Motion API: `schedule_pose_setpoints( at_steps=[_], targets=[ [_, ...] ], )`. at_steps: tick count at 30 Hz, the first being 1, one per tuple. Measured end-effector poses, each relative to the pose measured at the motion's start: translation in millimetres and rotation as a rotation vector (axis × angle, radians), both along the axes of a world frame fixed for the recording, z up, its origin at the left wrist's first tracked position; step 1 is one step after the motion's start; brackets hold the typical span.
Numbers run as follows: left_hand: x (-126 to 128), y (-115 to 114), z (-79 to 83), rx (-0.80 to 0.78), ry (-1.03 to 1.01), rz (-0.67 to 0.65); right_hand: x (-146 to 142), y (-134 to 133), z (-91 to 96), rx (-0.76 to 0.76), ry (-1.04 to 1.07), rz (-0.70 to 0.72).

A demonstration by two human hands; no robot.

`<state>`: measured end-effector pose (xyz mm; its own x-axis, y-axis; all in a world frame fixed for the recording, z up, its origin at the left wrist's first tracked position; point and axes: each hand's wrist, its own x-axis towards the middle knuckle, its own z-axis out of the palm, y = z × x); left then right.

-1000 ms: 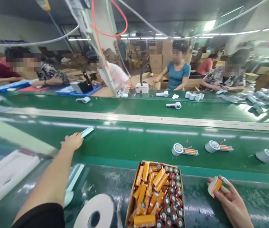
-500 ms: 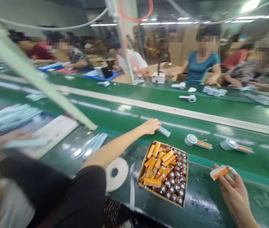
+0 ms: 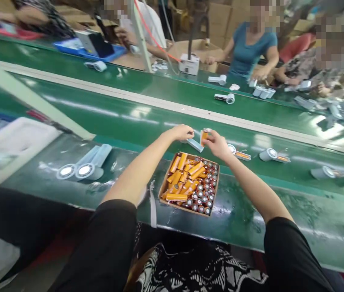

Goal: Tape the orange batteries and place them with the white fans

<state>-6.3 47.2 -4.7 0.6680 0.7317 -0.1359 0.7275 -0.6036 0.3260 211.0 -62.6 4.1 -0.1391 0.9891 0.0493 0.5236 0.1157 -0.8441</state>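
My left hand [image 3: 183, 132] is over the green belt with its fingers pinched together. A tiny pale bit shows at its fingertips, too small to name. Right below it lies a light-blue handle-shaped casing [image 3: 196, 144], its far end partly covered by the hand. My right hand [image 3: 219, 145] holds an orange-wrapped battery [image 3: 204, 137] with a whitish side, upright between thumb and fingers, just right of the casing. Nearer to me, a cardboard box [image 3: 163, 187] contains many orange batteries [image 3: 176, 197], some lying on their sides and others standing on end.
Round-headed units with open handles [image 3: 268, 154] lie along the belt to the right. Two light-blue units [image 3: 89, 170] rest on the bench at left, near a slanted pale post [image 3: 38, 101]. A white tray [image 3: 22, 125] is at far left. Co-workers sit across the belt.
My right hand has moved left and inward with the battery, from the right of the box to beside my left hand. The view has tilted down.
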Motion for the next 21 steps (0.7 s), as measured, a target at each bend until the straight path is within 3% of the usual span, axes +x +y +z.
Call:
schedule_pose_setpoints(
  at_steps=[4, 9, 16, 21],
  targets=[
    [-1, -3, -6.9, 0.047, -0.011, 0.004, -11, 9, -6.0, 0.013, -0.324, 0.094],
    [7, -14, -2.6, 0.053, -0.020, 0.037, -9, 4, -6.8, 0.011, -0.726, 0.211],
    [22, -23, 1.4, 0.013, -0.077, 0.185, -29, 10, -6.0, -0.012, -1.006, 0.303],
    [25, -28, 8.0, 0.010, -0.196, 0.236, -44, 28, 8.3, -0.087, -1.180, 0.379]
  ],
)
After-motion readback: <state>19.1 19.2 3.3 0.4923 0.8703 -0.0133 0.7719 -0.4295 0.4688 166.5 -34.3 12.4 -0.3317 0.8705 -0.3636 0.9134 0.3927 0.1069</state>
